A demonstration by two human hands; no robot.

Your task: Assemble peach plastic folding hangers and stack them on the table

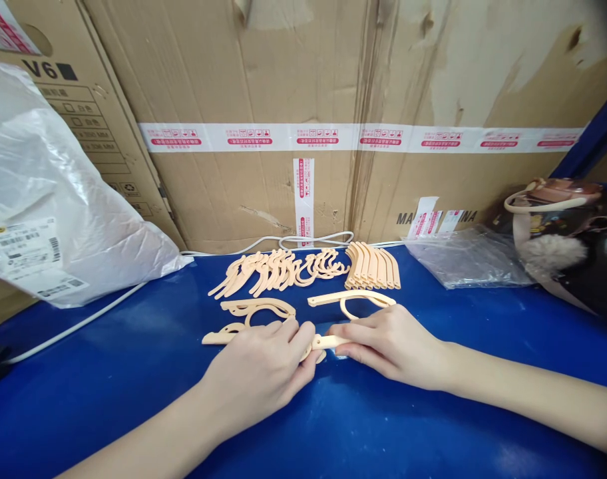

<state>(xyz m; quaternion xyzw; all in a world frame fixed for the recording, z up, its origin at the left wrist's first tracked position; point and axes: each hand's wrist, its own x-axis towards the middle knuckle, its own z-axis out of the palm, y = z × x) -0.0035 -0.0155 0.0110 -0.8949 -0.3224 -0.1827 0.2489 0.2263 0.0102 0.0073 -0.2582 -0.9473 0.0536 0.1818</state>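
My left hand (266,366) is closed, its thumb and fingers pinching beige hanger parts whose jointed ends show at the fingertips. The beige hanger arm (327,342) reaches across from there into my right hand (396,346), which is closed on its other end. Most of what my left hand grips is hidden under its fingers. Just beyond my right hand lies another arm piece (328,299) with a curved hook piece against it. Past my left hand rest more beige hanger pieces (256,305), partly covered by the hand.
Farther back on the blue table (148,412) lie loose hook pieces (316,266), small curved pieces (268,271) and a neat row of arms (373,265). A clear plastic bag (468,256), white parcel (58,199), white cable (78,322) and taped cardboard box (263,193) surround them.
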